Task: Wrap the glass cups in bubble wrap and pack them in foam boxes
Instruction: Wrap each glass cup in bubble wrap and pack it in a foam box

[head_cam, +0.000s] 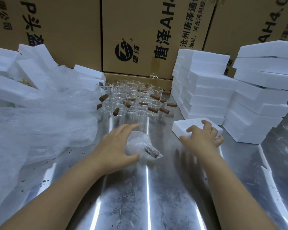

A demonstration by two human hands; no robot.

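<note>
Left grip (pixel 120 143), grasping: thumb beneath and fingers arched over the wrapped cup (pixel 140 147), a bubble-wrapped bundle low on or over the tabletop (pixel 148 196), presumably clasped so the wrap cannot unroll. Right grip (pixel 204 135): fingers bent claw-like on top of a single foam box (pixel 186 126) near the bundle. Whether it clamps the box or merely rests there cannot be told. The box is probably being readied to receive the bundle. Behind: unwrapped glass cups (pixel 133 100) with wooden handles, clustered within reach; loose bubble wrap (pixel 40 122) at left; foam box stacks (pixel 206 90) at right; printed cartons (pixel 140 30) at the back.
</note>
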